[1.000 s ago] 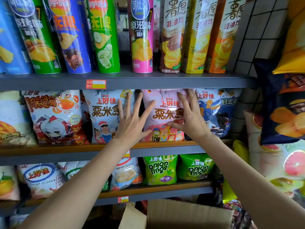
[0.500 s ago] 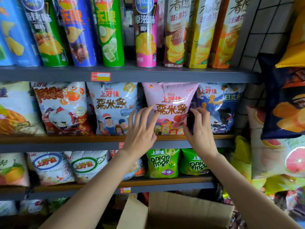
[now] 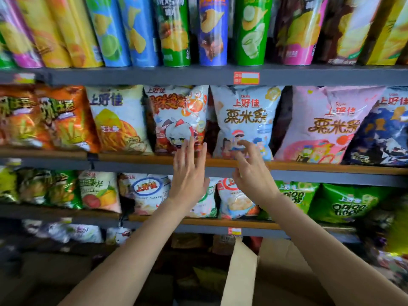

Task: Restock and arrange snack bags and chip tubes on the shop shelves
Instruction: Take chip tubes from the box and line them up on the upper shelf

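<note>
Your left hand is flat, fingers straight, holding nothing, its tips over the red cartoon bag at 12 o'clock. Your right hand has loosely curled fingers and no grip, before the pale blue bag on the middle shelf. Chip tubes stand on the shelf above.

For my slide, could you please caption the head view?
Both hands, left and right, reach empty toward snack bags on the middle shelf.

Snack bags upright in row, middle shelf; chip tubes standing above.
</note>
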`<state>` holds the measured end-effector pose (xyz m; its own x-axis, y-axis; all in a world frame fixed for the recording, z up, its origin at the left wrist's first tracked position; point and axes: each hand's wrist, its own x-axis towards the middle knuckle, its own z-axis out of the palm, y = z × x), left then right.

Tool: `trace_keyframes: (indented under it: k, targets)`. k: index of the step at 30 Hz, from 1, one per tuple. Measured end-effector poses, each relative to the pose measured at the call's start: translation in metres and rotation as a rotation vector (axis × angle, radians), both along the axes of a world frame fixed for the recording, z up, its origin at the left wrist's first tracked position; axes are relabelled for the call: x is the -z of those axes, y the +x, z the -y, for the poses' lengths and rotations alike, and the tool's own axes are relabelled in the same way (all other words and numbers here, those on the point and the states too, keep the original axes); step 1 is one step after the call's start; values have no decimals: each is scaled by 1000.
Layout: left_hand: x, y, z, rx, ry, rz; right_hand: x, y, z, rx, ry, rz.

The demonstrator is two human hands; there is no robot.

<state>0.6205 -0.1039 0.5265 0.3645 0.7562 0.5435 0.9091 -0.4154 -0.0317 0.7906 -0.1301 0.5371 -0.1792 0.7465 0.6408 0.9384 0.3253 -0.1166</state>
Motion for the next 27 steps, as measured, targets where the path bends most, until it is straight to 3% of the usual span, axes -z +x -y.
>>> trace_keyframes:
  k: [7, 10, 15, 18, 22, 24, 27]
  targets:
    - [14, -93, -11, -30, -111, -66, 12, -98, -14, 73, -260, -19]
    - [16, -110, -20, -47, -191, -65, 11, -105, -15, 151, -443, -12]
    - [7, -103, -33, 17, -216, -10, -4, -95, -36, 168, -544, 9]
    - [21, -84, -29, 107, -173, 41, 0, -100, -38, 177, -526, -60]
    - [73, -54, 2, 312, -74, 47, 35, -78, 1, 190, -296, -288]
    - [107, -40, 28, 330, -168, 26, 66, -48, 31, 261, -299, -328]
    - [155, -13, 70, 248, -611, -169, 118, 3, 80, 460, -636, -309]
